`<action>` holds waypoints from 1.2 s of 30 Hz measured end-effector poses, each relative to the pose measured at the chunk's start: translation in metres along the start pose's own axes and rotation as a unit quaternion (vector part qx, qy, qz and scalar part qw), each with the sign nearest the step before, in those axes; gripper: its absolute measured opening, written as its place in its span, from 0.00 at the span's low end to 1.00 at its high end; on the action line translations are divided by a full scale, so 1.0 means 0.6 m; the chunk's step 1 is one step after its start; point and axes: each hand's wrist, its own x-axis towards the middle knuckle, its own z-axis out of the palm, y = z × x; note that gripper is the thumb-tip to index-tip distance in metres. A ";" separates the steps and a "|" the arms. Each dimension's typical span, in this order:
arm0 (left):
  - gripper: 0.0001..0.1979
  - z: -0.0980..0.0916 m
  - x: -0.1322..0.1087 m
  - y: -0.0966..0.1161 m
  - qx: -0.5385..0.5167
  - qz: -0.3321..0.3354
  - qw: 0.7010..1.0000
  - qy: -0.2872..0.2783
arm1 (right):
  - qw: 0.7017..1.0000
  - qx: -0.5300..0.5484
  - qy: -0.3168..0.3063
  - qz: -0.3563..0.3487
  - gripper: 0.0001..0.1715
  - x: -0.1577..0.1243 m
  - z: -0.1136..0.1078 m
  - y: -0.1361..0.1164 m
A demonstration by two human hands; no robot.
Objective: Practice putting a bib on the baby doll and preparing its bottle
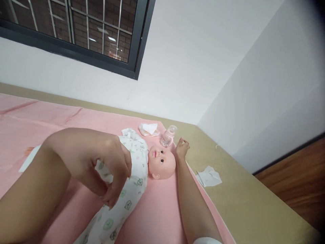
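Observation:
A bald baby doll [166, 164] lies on its back, its head toward the right, in a white top [135, 159] printed with green animals. My left hand [101, 159] hovers over the doll's chest, its thumb and fingertips pinched together in front of the printed cloth. Whether any cloth is caught between those fingertips is hidden. Past the top of the doll's head, my right hand [182, 148] has its fingers loosely bent and apart, holding nothing. Close beside it a clear baby bottle [168, 136] with a domed cap leans at a tilt.
A pink sheet [157, 210] covers much of the tan surface [243, 203]. An opened pack of white tissues [149, 129] lies by the bottle. A crumpled white tissue [209, 176] rests on the tan part at right. White walls and a dark-framed window [134, 67] stand behind.

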 end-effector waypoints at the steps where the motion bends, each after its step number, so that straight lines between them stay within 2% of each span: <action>1: 0.13 0.000 -0.001 0.000 0.000 -0.003 1.000 -0.002 | 1.000 -0.001 -0.002 0.005 0.46 0.000 0.000 0.001; 7: 0.13 0.003 -0.001 -0.003 0.001 -0.016 1.000 0.007 | 0.999 0.024 -0.001 0.028 0.45 0.002 0.001 0.007; 14: 0.12 0.002 0.001 -0.003 0.006 -0.031 1.000 0.003 | 0.999 -0.013 -0.012 0.041 0.40 -0.001 -0.003 0.001; 23: 0.10 0.005 0.016 0.010 0.051 -0.032 0.998 0.013 | 0.999 -0.001 -0.009 0.045 0.36 0.005 0.002 0.014; 29: 0.11 0.011 0.022 0.022 0.034 -0.077 0.996 0.007 | 0.999 0.016 0.000 0.039 0.34 0.006 0.002 0.011; 33: 0.10 0.010 0.024 0.019 0.025 -0.085 0.996 0.016 | 0.998 0.056 0.004 0.004 0.35 0.003 -0.001 -0.014; 36: 0.08 0.009 0.025 0.010 0.029 -0.092 0.995 0.009 | 0.992 0.100 0.001 -0.081 0.41 -0.004 -0.004 -0.045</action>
